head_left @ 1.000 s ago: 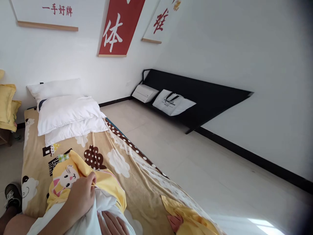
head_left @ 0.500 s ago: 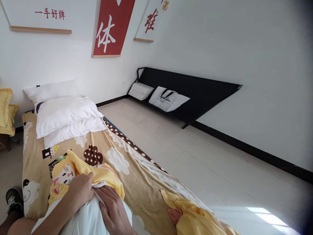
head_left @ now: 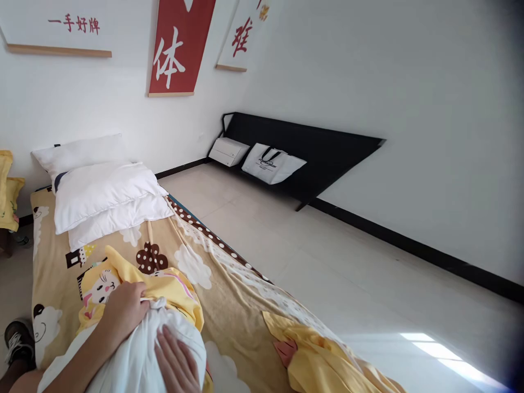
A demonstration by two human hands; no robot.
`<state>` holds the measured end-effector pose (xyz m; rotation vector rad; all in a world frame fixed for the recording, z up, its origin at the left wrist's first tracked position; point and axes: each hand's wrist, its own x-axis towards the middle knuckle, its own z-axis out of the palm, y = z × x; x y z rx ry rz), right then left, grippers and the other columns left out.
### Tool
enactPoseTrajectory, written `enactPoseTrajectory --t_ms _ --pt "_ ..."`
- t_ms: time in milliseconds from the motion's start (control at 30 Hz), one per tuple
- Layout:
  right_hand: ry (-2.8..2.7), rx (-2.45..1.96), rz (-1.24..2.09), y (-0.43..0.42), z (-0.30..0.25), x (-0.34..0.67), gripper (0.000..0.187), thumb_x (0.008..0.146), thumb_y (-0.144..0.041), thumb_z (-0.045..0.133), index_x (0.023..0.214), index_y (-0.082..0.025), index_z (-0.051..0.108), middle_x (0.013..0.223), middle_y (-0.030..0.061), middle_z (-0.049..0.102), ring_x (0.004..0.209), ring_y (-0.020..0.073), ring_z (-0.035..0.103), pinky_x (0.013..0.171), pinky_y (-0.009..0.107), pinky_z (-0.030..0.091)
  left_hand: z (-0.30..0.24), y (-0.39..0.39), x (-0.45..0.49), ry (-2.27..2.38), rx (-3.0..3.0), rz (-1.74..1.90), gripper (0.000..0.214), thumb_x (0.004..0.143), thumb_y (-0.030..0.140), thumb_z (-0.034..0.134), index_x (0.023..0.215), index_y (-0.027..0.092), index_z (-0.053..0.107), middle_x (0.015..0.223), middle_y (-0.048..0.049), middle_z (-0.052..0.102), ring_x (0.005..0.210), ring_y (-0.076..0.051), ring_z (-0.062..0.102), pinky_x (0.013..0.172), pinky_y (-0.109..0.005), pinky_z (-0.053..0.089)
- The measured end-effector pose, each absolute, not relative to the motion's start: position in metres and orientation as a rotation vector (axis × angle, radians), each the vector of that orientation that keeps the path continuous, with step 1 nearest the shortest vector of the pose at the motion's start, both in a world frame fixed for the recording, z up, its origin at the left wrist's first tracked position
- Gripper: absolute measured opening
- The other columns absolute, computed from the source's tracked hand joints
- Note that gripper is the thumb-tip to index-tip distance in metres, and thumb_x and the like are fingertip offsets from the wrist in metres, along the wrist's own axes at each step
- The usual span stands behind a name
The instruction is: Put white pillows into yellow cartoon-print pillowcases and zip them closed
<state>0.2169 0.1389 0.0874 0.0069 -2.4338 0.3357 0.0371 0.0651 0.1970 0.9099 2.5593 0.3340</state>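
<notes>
A yellow pillowcase (head_left: 172, 289) printed with a white cat face lies on the bed, with a white pillow (head_left: 135, 349) partly at its opening. My left hand (head_left: 125, 308) is closed around the edge of the pillowcase where it meets the pillow; its fingertips are partly hidden. On the white pillow's surface rests my right hand (head_left: 178, 363), its fingers stretched out and pressing the fabric. How far the pillow goes inside the case is hidden.
Several white pillows (head_left: 106, 194) are stacked at the bed's head. A tan patterned blanket (head_left: 229, 305) covers the bed. Another yellow cloth (head_left: 319, 355) lies near its right edge. A black folding cot (head_left: 311, 147), bearing a white bag (head_left: 272, 165) and a white box (head_left: 229, 151), leans by the wall.
My right hand has drawn back from the pillowcase opening, down over the white pillow. A bunched white corner now shows beside my left hand, which keeps its hold. The view has shifted slightly right.
</notes>
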Motion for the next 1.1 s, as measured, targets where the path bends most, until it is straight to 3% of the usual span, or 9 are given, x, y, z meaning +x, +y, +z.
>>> enactPoseTrajectory --t_ms 100,233,367,500,700,800,867,1000,1100 --pt "-2.447 0.271 0.465 0.140 0.105 0.186 0.058 0.099 -0.048 0.029 0.146 -0.017 0.040 0.128 0.0073 0.067 0.122 0.0216 0.060 0.093 0.032 0.049 0.206 0.052 0.033 2.627 0.860 0.455 0.016 0.077 0.012 0.047 0.067 0.021 0.040 0.062 0.0026 0.047 0.065 -0.015 0.047 0.060 -0.026 0.023" --pt "-2.452 0.359 0.814 0.138 0.140 0.155 0.055 0.093 -0.039 0.028 0.138 -0.015 0.048 0.125 0.0107 0.067 0.120 0.0224 0.059 0.098 0.037 0.046 0.219 0.040 0.033 2.656 0.861 0.580 0.022 0.075 0.008 0.048 0.067 0.021 0.032 0.059 0.0064 0.036 0.057 -0.011 0.032 0.059 -0.024 0.022" --pt "-2.475 0.343 1.025 0.141 0.152 0.133 0.049 0.085 -0.036 0.034 0.125 -0.020 0.057 0.115 0.0096 0.068 0.107 0.0237 0.062 0.095 0.041 0.047 0.215 0.030 0.035 2.690 0.918 0.737 0.022 0.075 0.010 0.047 0.067 0.022 0.030 0.057 0.0075 0.032 0.054 -0.011 0.029 0.057 -0.023 0.023" --pt "-2.304 0.125 0.793 0.162 0.132 0.111 0.038 0.090 -0.032 0.034 0.113 -0.020 0.062 0.091 0.0086 0.071 0.086 0.0231 0.065 0.077 0.037 0.052 0.209 0.019 0.029 2.777 1.057 0.928 0.019 0.075 0.015 0.045 0.068 0.023 0.029 0.057 0.0074 0.031 0.051 -0.010 0.031 0.054 -0.020 0.026" --pt "-2.332 -0.030 0.593 0.174 0.133 0.111 0.034 0.095 -0.023 0.036 0.118 -0.019 0.060 0.087 0.0083 0.073 0.078 0.0217 0.068 0.068 0.034 0.056 0.223 0.034 0.003 3.005 0.862 0.939 0.021 0.069 0.007 0.043 0.069 0.023 0.029 0.056 0.0071 0.028 0.053 -0.012 0.030 0.056 -0.022 0.024" --pt "-2.237 -0.140 0.554 0.147 0.136 0.132 0.048 0.094 -0.014 0.033 0.140 -0.016 0.047 0.112 0.0136 0.071 0.103 0.0232 0.069 0.081 0.035 0.058 0.231 0.049 -0.004 3.050 0.743 0.906 0.026 0.066 0.001 0.042 0.067 0.023 0.027 0.054 0.0070 0.025 0.052 -0.012 0.025 0.056 -0.023 0.021" --pt "-2.086 -0.088 0.458 0.123 0.129 0.145 0.054 0.093 -0.013 0.036 0.147 -0.015 0.039 0.129 0.0150 0.064 0.124 0.0262 0.058 0.097 0.042 0.053 0.234 0.055 -0.002 3.062 0.742 0.934 0.028 0.066 0.000 0.042 0.067 0.022 0.026 0.055 0.0069 0.025 0.053 -0.012 0.025 0.057 -0.024 0.020" --pt "-1.969 0.130 0.256 0.099 0.122 0.151 0.051 0.091 -0.031 0.053 0.138 -0.013 0.051 0.124 0.0115 0.068 0.136 0.0303 0.046 0.110 0.049 0.043 0.236 0.053 0.012 3.006 0.788 1.041 0.029 0.068 -0.002 0.042 0.066 0.022 0.025 0.056 0.0072 0.025 0.053 -0.012 0.027 0.058 -0.022 0.023" --pt "-2.150 0.082 0.319 0.112 0.138 0.139 0.054 0.089 -0.036 0.054 0.137 -0.011 0.051 0.132 0.0137 0.063 0.139 0.0332 0.040 0.111 0.053 0.040 0.241 0.044 0.020 2.944 0.833 1.026 0.028 0.072 0.000 0.042 0.067 0.022 0.026 0.056 0.0076 0.026 0.053 -0.012 0.029 0.058 -0.022 0.026"
